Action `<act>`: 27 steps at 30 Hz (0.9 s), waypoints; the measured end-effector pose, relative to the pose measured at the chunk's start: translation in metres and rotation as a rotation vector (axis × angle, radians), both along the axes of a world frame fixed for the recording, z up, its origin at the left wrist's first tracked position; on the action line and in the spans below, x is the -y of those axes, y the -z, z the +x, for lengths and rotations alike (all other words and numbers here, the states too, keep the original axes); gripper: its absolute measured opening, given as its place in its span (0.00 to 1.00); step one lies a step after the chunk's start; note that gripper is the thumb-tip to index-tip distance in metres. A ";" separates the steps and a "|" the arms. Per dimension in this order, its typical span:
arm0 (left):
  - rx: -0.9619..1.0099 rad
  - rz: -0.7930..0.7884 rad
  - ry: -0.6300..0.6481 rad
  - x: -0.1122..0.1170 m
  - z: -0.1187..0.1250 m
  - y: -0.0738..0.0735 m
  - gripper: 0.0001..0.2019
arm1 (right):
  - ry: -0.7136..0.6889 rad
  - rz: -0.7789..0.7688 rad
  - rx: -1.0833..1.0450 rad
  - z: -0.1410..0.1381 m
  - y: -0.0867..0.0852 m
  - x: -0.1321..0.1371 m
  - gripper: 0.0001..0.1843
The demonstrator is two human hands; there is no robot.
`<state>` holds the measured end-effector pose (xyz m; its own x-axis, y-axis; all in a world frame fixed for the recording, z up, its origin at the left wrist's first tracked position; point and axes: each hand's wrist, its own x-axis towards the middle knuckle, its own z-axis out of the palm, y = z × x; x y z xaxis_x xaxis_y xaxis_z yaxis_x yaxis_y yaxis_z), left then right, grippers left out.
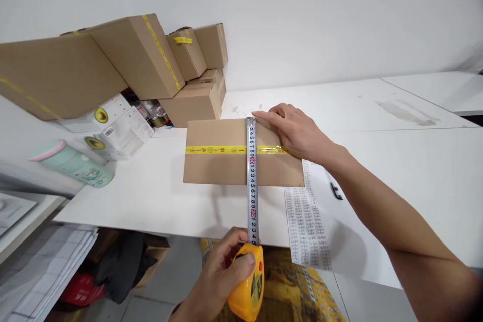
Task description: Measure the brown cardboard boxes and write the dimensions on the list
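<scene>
My left hand (pixel 226 266) is wrapped round the orange case of a tape measure (pixel 247 282), its thumb on top, in front of the table's near edge. The silver blade (pixel 252 196) is pulled out and runs away from me across a flat-lying cardboard box (pixel 215 171) with a strip of yellow printed tape along it. At the box's far edge, my right hand (pixel 298 128) has its index finger on the blade's hooked end. The other fingers of that hand are curled over the box's right part; their tips are partly hidden.
Several cardboard boxes (pixel 128 55) are stacked at the back left. Before them are white cartons with avocado pictures (pixel 113 126) and a mint tumbler with a pink lid (pixel 75 161). A printed sheet (pixel 309 226) and a small black object (pixel 335 191) lie on the white table (pixel 377 176).
</scene>
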<state>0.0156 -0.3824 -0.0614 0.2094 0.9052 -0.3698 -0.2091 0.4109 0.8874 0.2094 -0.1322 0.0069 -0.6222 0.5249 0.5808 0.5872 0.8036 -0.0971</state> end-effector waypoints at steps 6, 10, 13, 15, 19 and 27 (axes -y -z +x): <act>-0.050 0.061 0.011 0.003 0.003 0.010 0.19 | 0.031 0.057 0.095 -0.002 -0.003 0.003 0.29; -0.102 0.081 -0.001 0.003 0.005 0.012 0.19 | 0.039 0.070 0.098 -0.002 -0.003 0.006 0.27; -0.108 0.063 0.010 0.002 0.005 0.011 0.18 | 0.035 0.065 0.092 -0.002 -0.001 0.005 0.27; -0.111 0.057 0.014 0.002 0.005 0.011 0.18 | 0.031 0.062 0.083 -0.002 0.001 0.003 0.26; -0.084 0.109 -0.041 0.008 0.003 0.017 0.19 | 0.069 0.056 0.032 -0.002 0.004 0.003 0.25; -0.192 0.395 -0.236 0.022 -0.001 0.027 0.21 | 0.039 0.225 -0.012 -0.015 0.037 0.051 0.28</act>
